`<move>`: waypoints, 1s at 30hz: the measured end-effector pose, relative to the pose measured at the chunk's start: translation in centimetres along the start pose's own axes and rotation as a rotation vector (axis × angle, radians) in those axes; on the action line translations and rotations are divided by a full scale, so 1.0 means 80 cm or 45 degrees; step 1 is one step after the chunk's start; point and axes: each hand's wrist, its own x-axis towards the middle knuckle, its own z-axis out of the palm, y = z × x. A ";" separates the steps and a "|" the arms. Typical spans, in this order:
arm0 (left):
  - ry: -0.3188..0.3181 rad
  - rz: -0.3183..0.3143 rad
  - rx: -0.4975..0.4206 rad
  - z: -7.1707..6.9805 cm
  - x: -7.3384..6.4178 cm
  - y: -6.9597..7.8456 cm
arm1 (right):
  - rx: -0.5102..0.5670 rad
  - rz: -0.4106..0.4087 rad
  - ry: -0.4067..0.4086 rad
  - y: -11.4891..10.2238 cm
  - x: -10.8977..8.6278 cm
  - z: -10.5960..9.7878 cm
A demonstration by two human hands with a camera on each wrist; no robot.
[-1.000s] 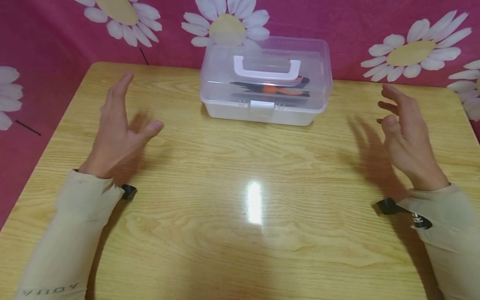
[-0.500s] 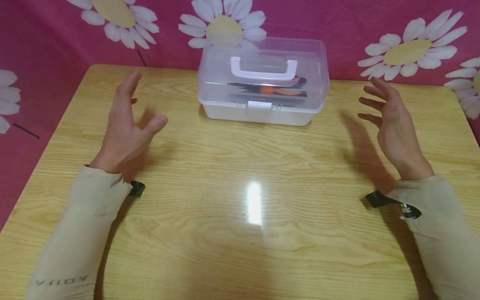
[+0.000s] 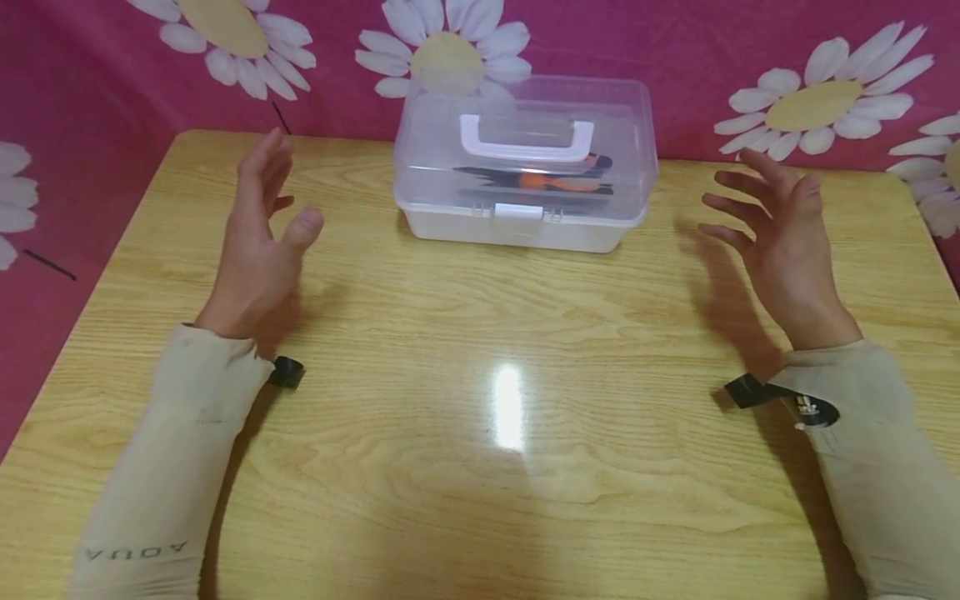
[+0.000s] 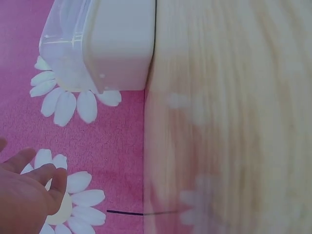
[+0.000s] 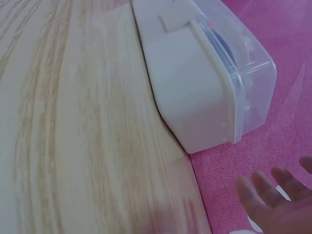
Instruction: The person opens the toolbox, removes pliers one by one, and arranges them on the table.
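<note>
A plastic toolbox (image 3: 450, 218) with a clear lid, white base, white handle (image 3: 525, 152) and front latch (image 3: 517, 221) stands at the back middle of the table. Its lid is down. Through it shows an orange-and-black tool (image 3: 543, 180) with dark pointed tips. My left hand (image 3: 258, 242) hovers over the table to the box's left, fingers relaxed, thumb apart, holding nothing. To the box's right, my right hand (image 3: 791, 242) is raised with fingers spread and holds nothing either. Both wrist views show the box's end, with fingers (image 4: 36, 180) and fingers (image 5: 263, 190) apart from it.
The wood-grain table (image 3: 420, 500) carries a bright light reflection in its middle. Behind it hangs a magenta wall covering (image 3: 682, 50) with large white daisies. Small black devices (image 3: 287, 372) sit at both sleeve cuffs.
Both hands have drifted inward toward the box, the right one turning so its fingers spread more visibly. The box has stayed put; the head view shifted slightly.
</note>
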 end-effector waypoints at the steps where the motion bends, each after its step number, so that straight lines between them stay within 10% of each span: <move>1: 0.004 0.005 -0.027 0.001 0.001 0.000 | 0.014 0.008 0.010 0.000 0.000 0.000; 16: 0.041 0.092 -0.419 0.023 0.015 0.000 | 0.085 0.069 0.065 0.001 0.011 0.007; 30: 0.035 0.033 -0.511 0.034 0.024 -0.003 | 0.096 0.095 0.115 0.003 0.024 0.020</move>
